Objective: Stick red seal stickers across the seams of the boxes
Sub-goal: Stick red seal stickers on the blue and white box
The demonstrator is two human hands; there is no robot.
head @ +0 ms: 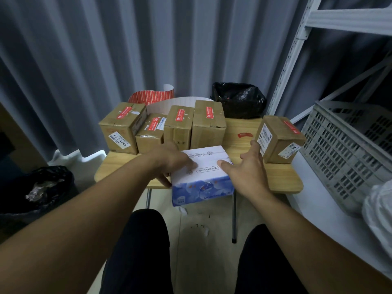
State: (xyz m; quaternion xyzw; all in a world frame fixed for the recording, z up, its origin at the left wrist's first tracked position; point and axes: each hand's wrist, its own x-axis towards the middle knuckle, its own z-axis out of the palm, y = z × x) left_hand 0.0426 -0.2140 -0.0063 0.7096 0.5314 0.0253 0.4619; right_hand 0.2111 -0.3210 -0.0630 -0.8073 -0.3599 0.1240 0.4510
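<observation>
Left hand [169, 161] clamping white-blue box [203, 183], right hand [248, 168] splayed open alongside, brown box [115, 124] at ten o'clock labelled 43-2-4202

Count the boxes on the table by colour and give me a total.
Brown cardboard boxes: 5
White-and-blue box: 1
Total: 6 boxes

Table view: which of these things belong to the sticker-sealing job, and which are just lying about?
Job: white-and-blue box, five sealed brown boxes, red sticker sheet, loose red sticker.
Lying about: black bag, grey crate, white shelving, black bin.
</observation>
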